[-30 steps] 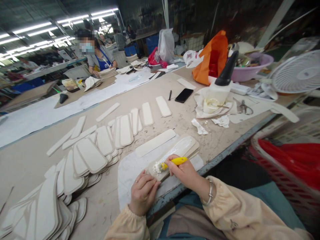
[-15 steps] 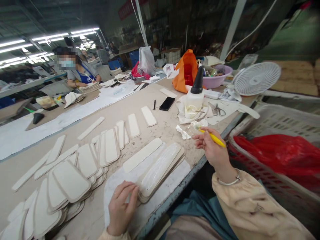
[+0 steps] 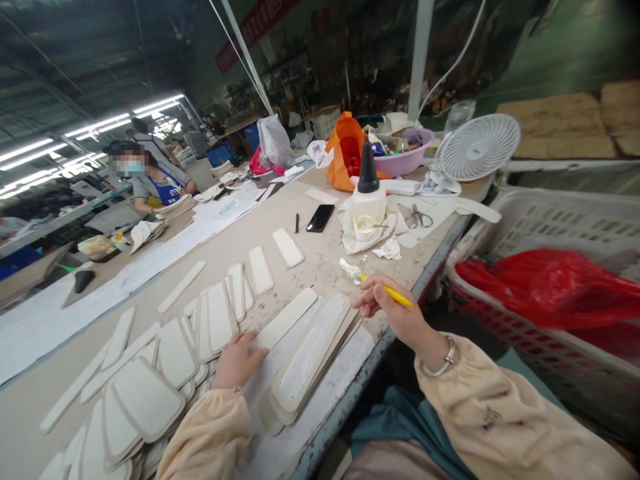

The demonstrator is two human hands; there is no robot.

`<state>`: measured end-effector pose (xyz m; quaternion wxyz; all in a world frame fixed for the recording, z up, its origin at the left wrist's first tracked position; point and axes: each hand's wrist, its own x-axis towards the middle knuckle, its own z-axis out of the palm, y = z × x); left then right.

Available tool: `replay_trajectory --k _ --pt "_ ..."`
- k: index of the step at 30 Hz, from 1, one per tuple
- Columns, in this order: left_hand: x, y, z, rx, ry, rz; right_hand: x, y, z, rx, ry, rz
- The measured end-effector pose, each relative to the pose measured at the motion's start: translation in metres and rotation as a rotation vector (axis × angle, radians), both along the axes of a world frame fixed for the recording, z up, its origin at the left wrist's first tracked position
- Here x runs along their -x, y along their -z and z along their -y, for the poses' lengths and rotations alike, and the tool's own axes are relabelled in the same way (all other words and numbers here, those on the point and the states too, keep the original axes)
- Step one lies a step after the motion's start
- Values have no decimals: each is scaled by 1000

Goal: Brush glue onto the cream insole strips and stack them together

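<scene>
My left hand (image 3: 239,360) rests at the near end of a long white strip (image 3: 286,319), its thumb and fingers apart. In my right hand (image 3: 393,308) is a slim yellow-handled brush (image 3: 397,295), held like a pen. Its tip points toward a crumpled white scrap (image 3: 351,270). Below that hand lies a small stack of pale rounded strips (image 3: 313,360), the top one coated with a shiny wet film. A sheet of white paper (image 3: 345,373) lies under the stack. Left of my left hand, many white rounded panels (image 3: 147,400) overlap in fanned piles.
A white bottle with black nozzle (image 3: 369,200) stands on a cloth, near scissors (image 3: 419,217) and a phone (image 3: 320,218). Behind are an orange bag (image 3: 345,153), purple basin (image 3: 407,157) and fan (image 3: 477,147). A basket (image 3: 470,287) holds red plastic. A masked person (image 3: 165,187) sits across.
My left hand has moved forward and left from beside the stack to the white strip. My right hand, with the yellow brush, has come closer to the stack. The view has shifted slightly.
</scene>
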<state>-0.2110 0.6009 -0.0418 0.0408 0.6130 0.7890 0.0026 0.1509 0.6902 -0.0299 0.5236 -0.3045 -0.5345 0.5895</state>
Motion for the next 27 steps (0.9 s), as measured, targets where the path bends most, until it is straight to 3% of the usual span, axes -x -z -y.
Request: replay_trajectory --k 3,7,11,14,22,27 --pt "-17 -4 17 -71 9 29 12 6 -2 212 -163 -148" --pt "-53 1 56 -210 10 128 32 16 -6 417 -182 -230" --pt "-79 8 81 -182 79 87 46 22 -7 521 -218 -250" --pt "-86 9 82 -143 101 64 49 25 -7 491 -211 -163" --pt "-85 12 82 -111 58 122 26 10 -7 245 28 -76" --pt "-65 -2 69 -183 7 190 16 2 3 70 79 -64"
